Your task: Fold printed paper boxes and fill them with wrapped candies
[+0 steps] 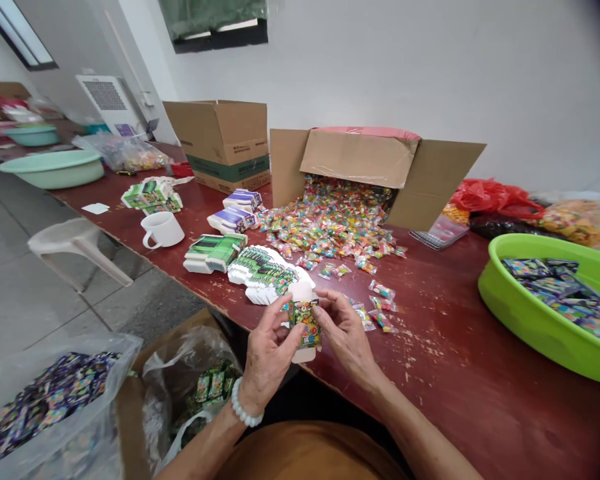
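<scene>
A small green printed candy box (pixel 306 323) is held upright between both hands above the table's front edge, its white end flaps standing out at top and bottom. My left hand (pixel 271 343) grips its left side with thumb and fingers; a pale bead bracelet circles that wrist. On the box's right side, my right hand (pixel 346 331) has its thumb on the printed face. Just beyond lies a fanned stack of flat green cartons (pixel 263 270). Several wrapped candies (pixel 381 305) lie right of the hands, in front of a large candy heap (pixel 330 223).
The heap spills from a tipped cardboard box (pixel 357 159). A green basin (pixel 500 293) with packets stands right. A white mug (pixel 163 230), green carton bundles (pixel 215 252) and purple bundles (pixel 233 219) stand left. Below are plastic bags of packets (pixel 55 393) and a stool (pixel 73 240).
</scene>
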Available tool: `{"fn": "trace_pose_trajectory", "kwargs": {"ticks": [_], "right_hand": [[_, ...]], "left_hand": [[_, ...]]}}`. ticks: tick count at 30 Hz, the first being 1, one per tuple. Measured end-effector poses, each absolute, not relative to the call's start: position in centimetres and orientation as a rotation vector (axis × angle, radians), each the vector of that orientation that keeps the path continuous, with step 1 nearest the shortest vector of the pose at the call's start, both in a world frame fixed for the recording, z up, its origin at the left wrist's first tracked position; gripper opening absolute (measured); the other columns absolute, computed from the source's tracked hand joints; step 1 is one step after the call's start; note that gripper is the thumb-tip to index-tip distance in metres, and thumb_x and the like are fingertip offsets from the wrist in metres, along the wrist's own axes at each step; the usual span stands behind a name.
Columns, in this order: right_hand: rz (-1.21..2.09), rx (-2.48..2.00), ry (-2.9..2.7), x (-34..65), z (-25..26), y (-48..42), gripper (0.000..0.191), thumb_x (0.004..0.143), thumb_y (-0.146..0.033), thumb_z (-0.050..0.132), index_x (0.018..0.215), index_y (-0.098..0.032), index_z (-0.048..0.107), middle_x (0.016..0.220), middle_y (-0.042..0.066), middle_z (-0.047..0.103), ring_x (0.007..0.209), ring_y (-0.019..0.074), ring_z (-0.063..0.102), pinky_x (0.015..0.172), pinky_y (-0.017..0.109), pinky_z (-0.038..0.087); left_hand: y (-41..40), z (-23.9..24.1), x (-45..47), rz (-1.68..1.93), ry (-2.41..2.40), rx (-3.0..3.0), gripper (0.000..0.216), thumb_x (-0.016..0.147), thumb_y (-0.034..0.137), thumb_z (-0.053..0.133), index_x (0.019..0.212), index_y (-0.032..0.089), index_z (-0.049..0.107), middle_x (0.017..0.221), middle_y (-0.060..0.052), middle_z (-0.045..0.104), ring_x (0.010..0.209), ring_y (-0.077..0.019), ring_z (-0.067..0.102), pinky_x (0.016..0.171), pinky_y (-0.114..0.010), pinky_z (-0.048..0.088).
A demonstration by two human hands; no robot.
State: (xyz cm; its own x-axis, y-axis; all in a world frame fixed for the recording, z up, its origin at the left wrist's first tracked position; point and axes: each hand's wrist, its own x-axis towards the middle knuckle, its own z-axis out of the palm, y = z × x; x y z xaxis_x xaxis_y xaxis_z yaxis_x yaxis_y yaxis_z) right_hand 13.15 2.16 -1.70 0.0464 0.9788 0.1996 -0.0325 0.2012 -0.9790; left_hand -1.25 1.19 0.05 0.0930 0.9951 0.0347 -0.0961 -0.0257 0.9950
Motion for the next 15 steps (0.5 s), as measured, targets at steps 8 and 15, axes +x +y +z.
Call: {"fn": "trace_pose_trajectory", "kwargs": {"ticks": [8, 15], "right_hand": [[1.325, -1.059, -1.189, 14.7, -1.0, 3.1, 0.028, 0.081, -0.047, 0.068, 0.078, -0.018, 0.065, 0.072, 0.000, 0.059, 0.065, 0.0129, 0.051, 0.063, 0.025, 0.042], [1.424, -0.988, -1.233, 16.4, 0.2, 4.0, 0.038, 0.068, -0.041, 0.081, 0.097, -0.022, 0.065, 0.078, -0.001, 0.064, 0.071, 0.0138, 0.058, 0.067, 0.026, 0.046]], "left_hand": [[2.0, 0.5, -1.5, 0.989, 0.969, 1.062, 0.033, 0.076, 0.037, 0.072, 0.096, 0.021, 0.051, 0.079, 0.001, 0.066, 0.062, -0.0127, 0.061, 0.050, -0.020, 0.048], [2.3, 0.0, -1.5, 0.993, 0.974, 1.201, 0.023, 0.083, 0.039, 0.067, 0.089, 0.020, 0.056, 0.084, 0.000, 0.064, 0.070, -0.0101, 0.056, 0.060, -0.019, 0.046]]}}
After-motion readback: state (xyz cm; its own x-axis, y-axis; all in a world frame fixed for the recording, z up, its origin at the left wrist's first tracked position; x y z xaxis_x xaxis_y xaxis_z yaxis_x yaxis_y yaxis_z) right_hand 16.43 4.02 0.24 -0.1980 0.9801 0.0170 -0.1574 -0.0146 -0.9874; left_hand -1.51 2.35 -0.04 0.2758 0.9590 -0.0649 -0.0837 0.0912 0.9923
